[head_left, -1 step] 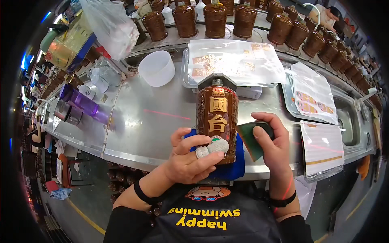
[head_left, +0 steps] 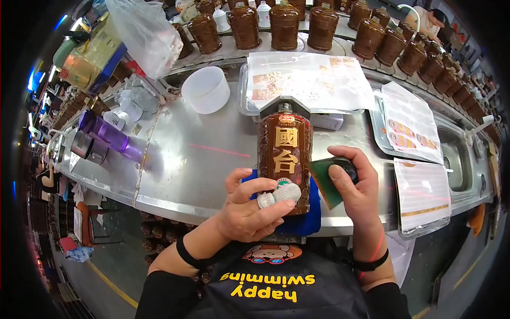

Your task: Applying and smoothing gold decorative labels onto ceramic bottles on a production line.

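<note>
The bottle (head_left: 285, 154), brown and glazed with gold characters on its front label, lies lengthwise near the front edge of the steel bench (head_left: 202, 159), cap pointing to the far side. Its base rests over a blue cloth (head_left: 311, 215) at that edge.

The left hand (head_left: 247, 210) is curled around the lower end of the bottle, thumb and fingers closed against its base; two fingertips wear silver wrapping (head_left: 279, 195). It has firm hold of the bottle.

The right hand (head_left: 358, 189) is closed on a green pad (head_left: 325, 183), with a dark object under the fingertips that cannot be identified. The pad sits just beside the bottle's right flank; contact cannot be confirmed.

Behind the bottle, a tray (head_left: 244, 101) carries label sheets (head_left: 308, 80). A white tub (head_left: 206, 89) stands left of the tray. Two further trays with sheets (head_left: 409, 122) lie toward the right end. A row of brown jars (head_left: 324, 24) lines the far edge. A purple cup (head_left: 109, 135) lies at the left end.
</note>
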`<state>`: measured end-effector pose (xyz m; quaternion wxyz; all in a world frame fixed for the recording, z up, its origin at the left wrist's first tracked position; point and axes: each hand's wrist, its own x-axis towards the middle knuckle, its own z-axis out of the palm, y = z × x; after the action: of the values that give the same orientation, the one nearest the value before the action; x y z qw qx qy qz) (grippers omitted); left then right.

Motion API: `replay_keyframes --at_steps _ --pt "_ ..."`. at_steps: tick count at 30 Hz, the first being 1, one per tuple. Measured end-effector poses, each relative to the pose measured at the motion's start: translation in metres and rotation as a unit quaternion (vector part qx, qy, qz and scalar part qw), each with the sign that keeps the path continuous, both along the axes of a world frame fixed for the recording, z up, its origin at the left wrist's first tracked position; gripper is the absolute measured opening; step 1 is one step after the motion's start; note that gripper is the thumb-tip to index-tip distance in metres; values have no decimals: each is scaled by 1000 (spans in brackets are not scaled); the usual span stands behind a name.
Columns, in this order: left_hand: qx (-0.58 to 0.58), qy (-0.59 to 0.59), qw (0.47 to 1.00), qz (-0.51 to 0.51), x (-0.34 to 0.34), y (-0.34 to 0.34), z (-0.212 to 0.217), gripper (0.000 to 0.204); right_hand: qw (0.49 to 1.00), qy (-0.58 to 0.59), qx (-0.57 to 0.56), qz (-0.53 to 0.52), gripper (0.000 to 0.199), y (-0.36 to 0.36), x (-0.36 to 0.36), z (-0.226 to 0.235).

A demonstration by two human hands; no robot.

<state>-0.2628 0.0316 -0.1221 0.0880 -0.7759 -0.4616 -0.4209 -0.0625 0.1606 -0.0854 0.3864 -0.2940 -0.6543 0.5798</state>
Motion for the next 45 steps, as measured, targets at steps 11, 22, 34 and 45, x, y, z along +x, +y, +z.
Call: replay_keyframes --at_steps 11,22,34,45 --pt "-77 42 996 -5 -20 21 16 66 999 19 46 -22 23 -5 -2 -5" --pt "-27 134 991 7 -2 18 13 54 997 -8 67 -27 23 -2 7 -5" --pt "-20 -105 991 82 -15 14 0 63 997 -11 70 -5 23 -2 -5 4" --pt "-38 -189 978 78 -15 17 0 60 995 -36 87 -17 22 3 -4 4"
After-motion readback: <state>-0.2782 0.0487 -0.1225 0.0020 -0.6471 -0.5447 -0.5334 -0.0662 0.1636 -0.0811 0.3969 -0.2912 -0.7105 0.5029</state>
